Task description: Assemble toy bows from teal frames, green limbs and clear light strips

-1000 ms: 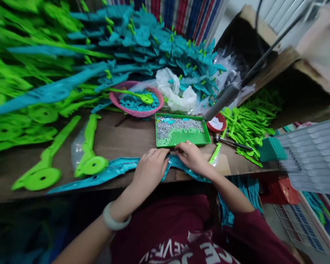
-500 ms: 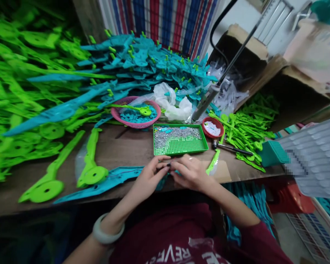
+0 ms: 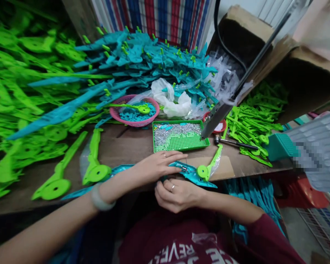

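My left hand lies stretched out over a long blue plastic piece at the table's front edge, fingers pointing right. Its fingertips reach a small dark and silver part with thin wires set in the blue piece. Just below and nearer my body, my right hand is closed, fingers curled together; whatever they hold is hidden. Touching the blue piece's right end is a lime-green round-ended piece. Behind the hands stands a green tray of small metal screws with a few blue bits.
A grey rod-like tool hangs over the tray's right corner. A pink basket of blue bits, a red bowl and a hammer are nearby. Lime-green pieces heap at left, blue ones behind.
My hands have come apart from their shared pinch. My left hand has flattened over the blue piece, while my right hand has dropped toward my body. The hanging tool appears farther right and lower.
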Tool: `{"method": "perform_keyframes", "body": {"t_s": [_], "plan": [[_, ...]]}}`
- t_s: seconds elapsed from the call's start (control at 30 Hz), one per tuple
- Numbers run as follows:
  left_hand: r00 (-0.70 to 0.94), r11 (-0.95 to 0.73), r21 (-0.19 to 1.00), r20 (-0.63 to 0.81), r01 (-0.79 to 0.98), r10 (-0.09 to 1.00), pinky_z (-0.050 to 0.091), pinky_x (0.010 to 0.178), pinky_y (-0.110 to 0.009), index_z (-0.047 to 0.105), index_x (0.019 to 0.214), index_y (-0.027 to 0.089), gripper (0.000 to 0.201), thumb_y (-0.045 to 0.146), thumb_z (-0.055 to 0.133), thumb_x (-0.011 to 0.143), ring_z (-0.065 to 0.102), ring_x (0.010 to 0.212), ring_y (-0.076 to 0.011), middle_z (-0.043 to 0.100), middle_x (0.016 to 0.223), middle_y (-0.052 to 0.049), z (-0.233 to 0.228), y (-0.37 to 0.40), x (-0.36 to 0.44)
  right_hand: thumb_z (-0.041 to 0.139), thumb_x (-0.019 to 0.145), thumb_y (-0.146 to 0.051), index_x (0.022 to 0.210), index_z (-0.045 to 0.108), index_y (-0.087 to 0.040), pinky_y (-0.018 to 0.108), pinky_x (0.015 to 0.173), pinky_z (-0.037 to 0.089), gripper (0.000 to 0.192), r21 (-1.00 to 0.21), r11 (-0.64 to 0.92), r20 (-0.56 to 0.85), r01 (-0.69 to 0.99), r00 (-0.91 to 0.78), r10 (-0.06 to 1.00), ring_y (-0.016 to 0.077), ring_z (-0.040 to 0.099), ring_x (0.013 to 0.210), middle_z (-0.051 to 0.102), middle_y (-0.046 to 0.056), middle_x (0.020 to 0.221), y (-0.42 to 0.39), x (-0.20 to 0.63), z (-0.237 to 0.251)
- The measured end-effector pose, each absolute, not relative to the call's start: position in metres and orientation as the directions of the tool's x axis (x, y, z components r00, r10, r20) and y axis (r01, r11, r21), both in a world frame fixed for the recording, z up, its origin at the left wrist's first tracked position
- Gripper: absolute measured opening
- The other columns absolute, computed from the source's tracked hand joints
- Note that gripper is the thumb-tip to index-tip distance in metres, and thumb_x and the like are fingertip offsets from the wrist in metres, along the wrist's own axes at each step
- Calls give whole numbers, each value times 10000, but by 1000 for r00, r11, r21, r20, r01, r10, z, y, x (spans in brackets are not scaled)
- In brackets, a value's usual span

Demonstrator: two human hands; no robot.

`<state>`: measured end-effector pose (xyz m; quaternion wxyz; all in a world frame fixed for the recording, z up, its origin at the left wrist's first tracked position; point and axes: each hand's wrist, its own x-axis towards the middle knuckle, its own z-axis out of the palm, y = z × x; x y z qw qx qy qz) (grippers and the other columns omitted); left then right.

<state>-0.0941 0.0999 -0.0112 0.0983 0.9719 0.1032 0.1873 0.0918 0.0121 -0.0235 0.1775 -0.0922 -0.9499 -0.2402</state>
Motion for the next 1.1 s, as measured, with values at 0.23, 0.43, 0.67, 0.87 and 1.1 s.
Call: {"method": "perform_keyframes", "body": {"t_s": [0.23, 0.43, 0.67, 0.87, 1.1], "plan": [[799, -803, 475, 288, 360, 528, 597, 904, -331, 709, 1105, 189, 261, 164, 485, 974, 710, 1055, -207, 724, 1195, -109, -29, 75, -106, 478, 989, -100, 1162, 648, -108, 341, 802, 592, 242, -304, 786, 505, 538, -608, 612, 193, 659, 914, 696, 127, 996, 19, 111, -19], [478, -652, 485, 444, 582, 757, 579, 980, -404, 651, 1224, 158, 274, 225, 486, 1016, 683, 1138, -238, 712, 1215, -123, -45, 13, -95, 636, 929, -160, 1022, 710, -166, 281, 798, 556, 119, -858, 376, 153, 351, -524, 838, 138, 648, 882, 672, 45, 953, 60, 121, -5], [240, -539, 444, 569, 715, 787, 552, 901, -395, 662, 1039, 157, 145, 152, 522, 1002, 705, 991, -229, 751, 994, -81, -58, 4, -70, 531, 959, -108, 999, 653, -158, 295, 805, 527, 138, -695, 588, 129, 415, -732, 669, 163, 600, 891, 624, 58, 945, 84, 120, 1], [172, -514, 465, 598, 720, 783, 535, 875, -369, 642, 1044, 139, 129, 97, 539, 978, 704, 920, -218, 747, 939, -72, -61, 8, -66, 442, 1010, -118, 997, 621, -148, 349, 804, 522, 182, -200, 803, 35, 562, -815, 579, 220, 552, 922, 586, 126, 1048, 80, 119, 3], [195, -542, 458, 609, 705, 769, 529, 908, -377, 655, 1063, 121, 130, 108, 564, 970, 710, 980, -228, 761, 982, -83, -63, 8, -68, 437, 988, -88, 923, 648, -159, 391, 742, 507, 232, 2, 768, 111, 640, -763, 636, 259, 543, 884, 639, 145, 971, 68, 112, -8]]}}
